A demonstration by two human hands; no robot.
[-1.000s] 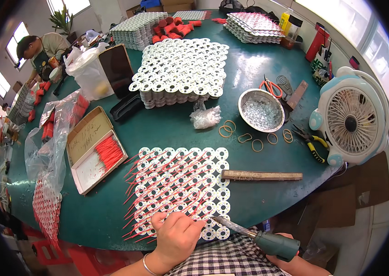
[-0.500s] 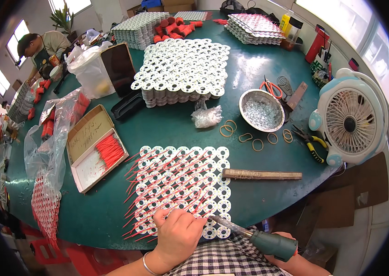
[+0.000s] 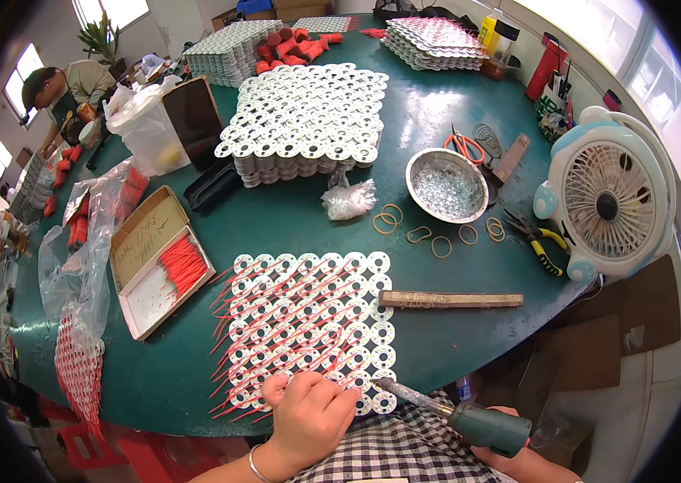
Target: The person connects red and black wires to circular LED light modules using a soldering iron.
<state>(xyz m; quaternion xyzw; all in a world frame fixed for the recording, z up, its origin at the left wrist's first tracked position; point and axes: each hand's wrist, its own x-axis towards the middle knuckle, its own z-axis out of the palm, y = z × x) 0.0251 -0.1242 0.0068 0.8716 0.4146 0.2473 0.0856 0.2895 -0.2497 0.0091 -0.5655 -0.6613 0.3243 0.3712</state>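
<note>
The sheet of round white boards (image 3: 309, 329) lies by the near edge of the green table (image 3: 453, 346); a wooden strip (image 3: 453, 300) reaches its right edge, with open tabletop below the strip. The left hand (image 3: 312, 414) bends its fingers over the near rows; I cannot tell whether they grip a wire. The right hand (image 3: 498, 460) grips the soldering iron (image 3: 485, 428), whose tip sits farther right on the sheet than before.

Looks smooth on the fat green plastic tool handle (image 3: 487, 428), rough on the long brown wooden bar (image 3: 451, 299).
</note>
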